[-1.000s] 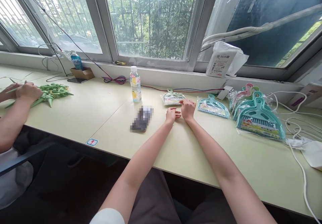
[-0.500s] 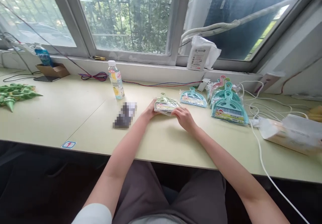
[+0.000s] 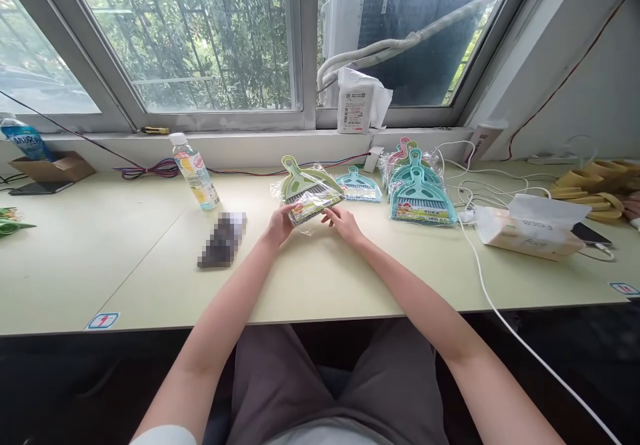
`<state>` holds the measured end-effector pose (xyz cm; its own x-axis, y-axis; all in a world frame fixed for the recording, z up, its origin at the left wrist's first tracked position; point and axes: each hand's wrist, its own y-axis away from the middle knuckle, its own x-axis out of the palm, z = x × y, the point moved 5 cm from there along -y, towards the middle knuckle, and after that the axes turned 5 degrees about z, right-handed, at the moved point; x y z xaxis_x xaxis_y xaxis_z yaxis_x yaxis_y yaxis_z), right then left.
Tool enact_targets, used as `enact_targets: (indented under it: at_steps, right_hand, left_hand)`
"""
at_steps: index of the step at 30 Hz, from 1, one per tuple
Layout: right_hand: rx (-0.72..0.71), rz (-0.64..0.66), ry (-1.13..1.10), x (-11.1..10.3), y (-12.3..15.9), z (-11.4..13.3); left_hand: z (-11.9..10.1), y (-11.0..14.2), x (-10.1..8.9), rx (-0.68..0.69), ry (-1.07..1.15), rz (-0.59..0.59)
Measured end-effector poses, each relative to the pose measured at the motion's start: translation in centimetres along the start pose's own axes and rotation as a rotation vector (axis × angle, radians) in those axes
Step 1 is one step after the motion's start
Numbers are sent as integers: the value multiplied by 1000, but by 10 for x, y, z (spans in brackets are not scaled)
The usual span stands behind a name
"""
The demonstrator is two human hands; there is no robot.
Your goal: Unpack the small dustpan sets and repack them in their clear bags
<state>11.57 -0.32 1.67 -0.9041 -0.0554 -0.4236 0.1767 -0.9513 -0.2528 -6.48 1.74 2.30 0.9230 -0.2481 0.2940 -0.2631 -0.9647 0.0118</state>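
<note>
A green mini dustpan and brush set (image 3: pixel 304 184) in a clear plastic wrapper is tilted, its handle up and to the left. My left hand (image 3: pixel 280 225) is closed on its lower left corner, thumb over the printed card. At the lower right edge, the fingers of my right hand (image 3: pixel 344 222) are curled against the set. Behind my right hand, a blue wrapped dustpan set (image 3: pixel 358 185) lies on the table. Further right, several teal wrapped dustpan sets (image 3: pixel 421 198) lie overlapping, with pink and green handles behind them.
A drink bottle (image 3: pixel 195 170) and a blurred-out dark object (image 3: pixel 223 240) are left of my hands. A tissue pack (image 3: pixel 533 228) lies at the right beside a white cable (image 3: pixel 480 265). A white box (image 3: pixel 355 108) stands on the sill. The table (image 3: pixel 320 292) ends before my lap.
The green dustpan set has been tipped up, its handle now rising to the left. My right hand has shifted to its lower edge. The view has turned right.
</note>
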Motion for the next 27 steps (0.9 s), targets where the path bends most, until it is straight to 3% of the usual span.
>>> enact_targets:
  at_steps: [7, 13, 15, 18, 20, 27]
  right_hand:
    - [99, -238, -672, -11, -4, -10]
    - [255, -289, -821, -15, 1, -17]
    - [265, -298, -802, -19, 1, -16]
    - [278, -279, -787, -23, 1, -12]
    - [302, -229, -792, -25, -1, -10]
    - [342, -134, -789, -38, -7, -10]
  left_hand:
    - [4, 2, 11, -53, 126, 118]
    - [11, -2, 10, -102, 38, 312]
    - [13, -9, 3, -105, 31, 251]
    - [15, -20, -18, -136, 18, -11]
    - [11, -22, -27, -137, 25, -112]
    - [-6, -16, -24, -26, 27, -123]
